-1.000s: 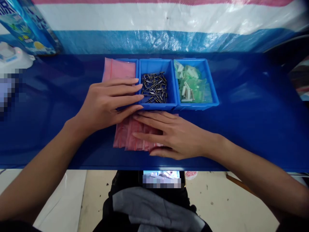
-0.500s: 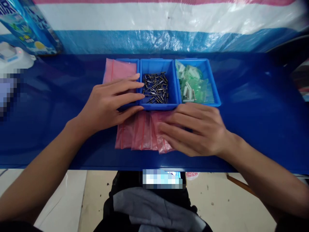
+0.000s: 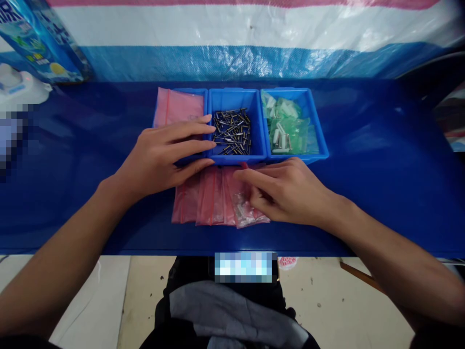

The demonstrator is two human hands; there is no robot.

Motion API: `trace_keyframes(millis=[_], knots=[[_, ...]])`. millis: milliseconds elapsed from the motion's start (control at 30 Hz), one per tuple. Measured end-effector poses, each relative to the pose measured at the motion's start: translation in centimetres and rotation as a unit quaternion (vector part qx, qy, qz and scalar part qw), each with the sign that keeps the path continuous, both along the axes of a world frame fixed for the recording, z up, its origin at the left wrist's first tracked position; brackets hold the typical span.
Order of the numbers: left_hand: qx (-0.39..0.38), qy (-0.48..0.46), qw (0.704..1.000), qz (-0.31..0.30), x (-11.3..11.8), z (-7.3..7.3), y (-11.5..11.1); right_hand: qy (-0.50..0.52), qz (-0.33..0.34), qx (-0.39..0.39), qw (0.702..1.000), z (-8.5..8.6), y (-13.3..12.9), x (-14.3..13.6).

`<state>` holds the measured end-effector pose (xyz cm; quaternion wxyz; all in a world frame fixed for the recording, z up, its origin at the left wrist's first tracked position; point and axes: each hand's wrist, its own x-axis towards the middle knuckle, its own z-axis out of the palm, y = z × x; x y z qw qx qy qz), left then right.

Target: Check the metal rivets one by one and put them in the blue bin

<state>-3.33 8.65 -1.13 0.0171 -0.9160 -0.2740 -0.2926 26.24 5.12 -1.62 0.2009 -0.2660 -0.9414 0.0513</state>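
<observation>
My left hand (image 3: 163,152) lies across the left blue bin with its fingers apart, the tips reaching the rim of the middle bin (image 3: 238,159). Under it, pink zip bags (image 3: 179,106) fill the left bin, partly hidden. In front of the bins, several pink zip bags (image 3: 209,198) overlap in a row. My right hand (image 3: 285,191) is closed at the rightmost pink zip bag (image 3: 241,208), its thumb and forefinger pinched near the upper edge, where a bit of red shows. Pale small pieces are visible inside that bag. Dark pop rivets (image 3: 233,131) lie in the middle bin.
The right blue bin (image 3: 319,140) holds green plastic bags (image 3: 290,127) with white plugs and screws. A blue printed packet (image 3: 47,46) and a white device (image 3: 22,89) stand at the back left. A lit, blurred phone (image 3: 243,266) sits below the table's front edge.
My right hand has drawn its fingers together into a pinch and shifted slightly left. More of the rightmost pink bag now shows. My left hand has stayed nearly still.
</observation>
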Motion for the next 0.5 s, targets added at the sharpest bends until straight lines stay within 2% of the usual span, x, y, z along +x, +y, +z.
trace_keyframes(millis=[100,267,333,433,500], knots=[[-0.013,-0.016,1.0,-0.02,0.2,0.3,0.0,0.107,0.026,-0.012,0.994,0.6,-0.3,0.1],[-0.037,-0.088,0.995,-0.036,1.3,1.3,-1.1,0.253,0.088,-0.074,0.961,2.5,-0.9,0.0],[-0.127,-0.147,0.977,-0.083,1.7,1.8,-1.8,0.276,0.094,-0.105,0.951,3.0,-1.0,-0.1],[-0.333,-0.218,0.905,-0.151,1.8,1.9,-2.5,0.295,0.087,-0.1,0.946,3.1,-0.9,0.0],[-0.4,-0.232,0.87,-0.169,1.5,1.7,-2.3,0.298,0.061,-0.079,0.949,2.9,-0.8,0.1]])
